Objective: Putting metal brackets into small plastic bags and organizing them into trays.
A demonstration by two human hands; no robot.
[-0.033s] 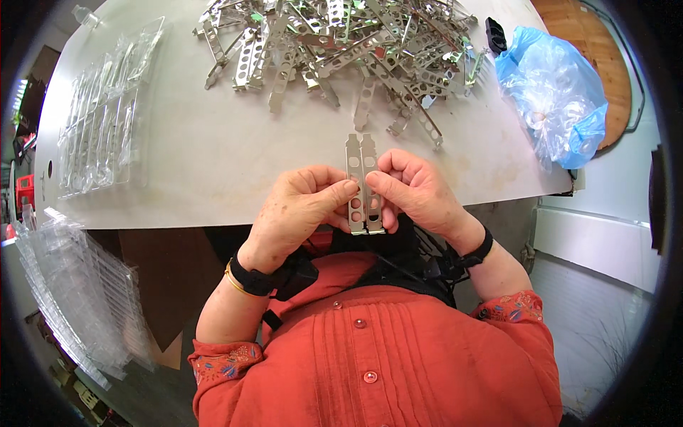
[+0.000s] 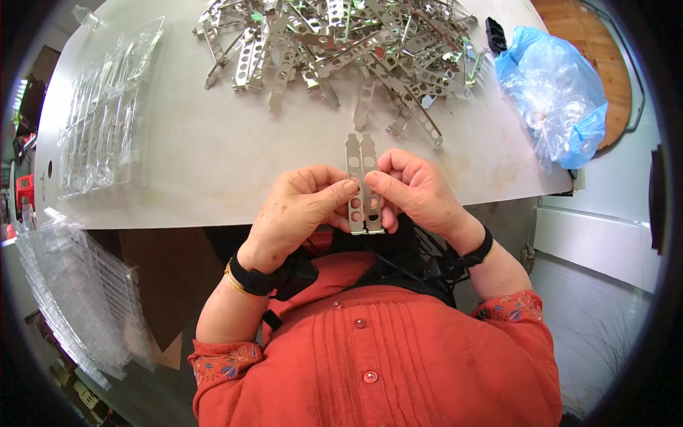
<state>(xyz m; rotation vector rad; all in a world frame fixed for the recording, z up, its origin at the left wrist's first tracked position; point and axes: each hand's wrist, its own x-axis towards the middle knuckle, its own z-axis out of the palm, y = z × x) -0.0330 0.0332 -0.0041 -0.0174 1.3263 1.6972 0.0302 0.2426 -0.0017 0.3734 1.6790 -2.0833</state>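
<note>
Left bracket [image 2: 352, 171], right bracket [image 2: 367, 171]: side by side, long axes fore-and-aft; pinched respectively by left fingers [image 2: 341, 191], right fingers [image 2: 385, 184]. Edge contact uncertain.

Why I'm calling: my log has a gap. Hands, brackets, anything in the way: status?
Left hand: pinching one holed bracket. Right hand: pinching a second bracket, alongside. Bracket pile: beyond on the table, apart from both hands.

Left hand [image 2: 295, 203]: pinching, thumb [image 2: 343, 191] on top, pointing inward
Right hand [image 2: 421, 196]: pinching too, close beside the left
Forearms [image 2: 222, 313]: from here, both slant inward
</note>
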